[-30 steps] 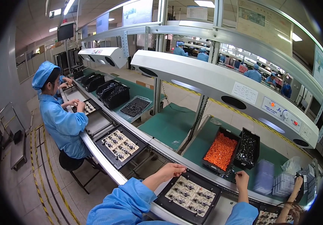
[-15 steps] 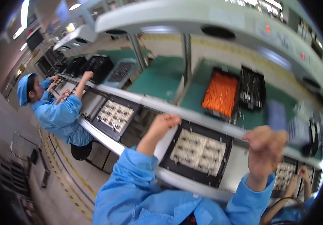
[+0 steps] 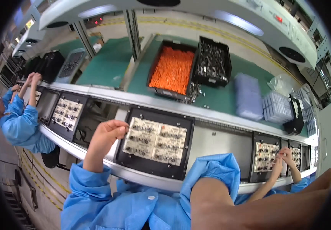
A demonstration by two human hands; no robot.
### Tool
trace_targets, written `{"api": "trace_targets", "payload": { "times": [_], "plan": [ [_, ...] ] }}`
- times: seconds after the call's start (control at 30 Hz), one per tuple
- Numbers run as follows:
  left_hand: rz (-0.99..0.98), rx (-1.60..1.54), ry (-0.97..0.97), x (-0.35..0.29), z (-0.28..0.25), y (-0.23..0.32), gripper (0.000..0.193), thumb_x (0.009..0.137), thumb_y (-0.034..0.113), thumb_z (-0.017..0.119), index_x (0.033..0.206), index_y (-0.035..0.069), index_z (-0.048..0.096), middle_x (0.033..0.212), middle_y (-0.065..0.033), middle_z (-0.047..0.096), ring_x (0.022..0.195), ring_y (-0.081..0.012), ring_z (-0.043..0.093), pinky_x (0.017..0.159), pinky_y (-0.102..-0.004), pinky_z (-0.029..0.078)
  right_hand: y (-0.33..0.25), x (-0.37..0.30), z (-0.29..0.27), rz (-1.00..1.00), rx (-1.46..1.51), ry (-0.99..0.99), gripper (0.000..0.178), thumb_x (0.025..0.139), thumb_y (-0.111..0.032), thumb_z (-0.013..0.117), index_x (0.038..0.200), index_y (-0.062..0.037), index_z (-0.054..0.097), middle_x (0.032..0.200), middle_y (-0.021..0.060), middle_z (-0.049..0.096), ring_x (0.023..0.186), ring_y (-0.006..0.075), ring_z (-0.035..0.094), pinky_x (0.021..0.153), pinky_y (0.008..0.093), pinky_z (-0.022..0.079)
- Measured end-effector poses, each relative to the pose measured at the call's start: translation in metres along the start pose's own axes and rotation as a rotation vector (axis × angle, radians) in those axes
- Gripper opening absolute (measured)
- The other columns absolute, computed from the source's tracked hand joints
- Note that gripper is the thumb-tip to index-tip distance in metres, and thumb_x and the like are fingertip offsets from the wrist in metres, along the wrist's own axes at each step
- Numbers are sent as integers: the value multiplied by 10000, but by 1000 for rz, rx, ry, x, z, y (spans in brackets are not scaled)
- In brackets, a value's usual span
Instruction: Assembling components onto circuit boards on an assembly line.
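Observation:
My left hand [image 3: 108, 138] is closed in a pinch beside the left edge of a black fixture plate [image 3: 146, 165]. Whatever its fingertips hold, if anything, is too small to make out. On that plate lies a cream panel [image 3: 156, 140] in two columns of blocks, set with small dark parts and an orange-red mark near the top. My right hand [image 3: 307, 195] is raised very close to the camera at the lower right, away from the plate; its fingers are largely hidden, so its grip does not show.
Beyond the rail stand a black bin of orange pieces [image 3: 172, 71], a black bin of dark shiny parts [image 3: 212, 63], loose metal pieces [image 3: 193, 92] and clear plastic trays [image 3: 248, 97]. Similar fixture plates sit along the line, with a co-worker [image 3: 23, 122] left and another's hands [image 3: 282, 159] right.
The view has swung rightward, so the bins and plate appear further left. My left hand is still pinched by the plate's left edge; my right hand has come up close to the camera.

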State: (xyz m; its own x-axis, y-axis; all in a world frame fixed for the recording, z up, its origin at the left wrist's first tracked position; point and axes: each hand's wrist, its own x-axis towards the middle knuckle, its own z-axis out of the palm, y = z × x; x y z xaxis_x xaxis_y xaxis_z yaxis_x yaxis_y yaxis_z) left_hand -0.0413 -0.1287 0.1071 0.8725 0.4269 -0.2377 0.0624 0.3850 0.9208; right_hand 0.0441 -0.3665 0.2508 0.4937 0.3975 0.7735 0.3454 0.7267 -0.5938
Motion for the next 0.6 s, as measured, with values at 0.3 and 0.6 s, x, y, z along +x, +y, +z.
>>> {"api": "trace_targets", "payload": {
  "times": [0.3, 0.6],
  "plan": [
    [-77, 49, -38, 14, 13, -8, 179, 857, 64, 668, 1011, -24, 644, 901, -64, 670, 750, -76, 566, 679, -193, 444, -8, -19, -33, 139, -41, 58, 194, 975, -230, 469, 1000, -39, 446, 773, 111, 582, 782, 192, 551, 751, 355, 469],
    [-64, 71, -55, 17, 19, 4, 127, 889, 44, 605, 998, -20, 617, 871, -53, 639, 698, -69, 538, 632, -187, 440, -4, -21, -47, 181, -20, 107, 192, 970, -219, 474, 1026, -36, 476, 787, 101, 581, 752, 171, 535, 713, 327, 450]
  ]
}}
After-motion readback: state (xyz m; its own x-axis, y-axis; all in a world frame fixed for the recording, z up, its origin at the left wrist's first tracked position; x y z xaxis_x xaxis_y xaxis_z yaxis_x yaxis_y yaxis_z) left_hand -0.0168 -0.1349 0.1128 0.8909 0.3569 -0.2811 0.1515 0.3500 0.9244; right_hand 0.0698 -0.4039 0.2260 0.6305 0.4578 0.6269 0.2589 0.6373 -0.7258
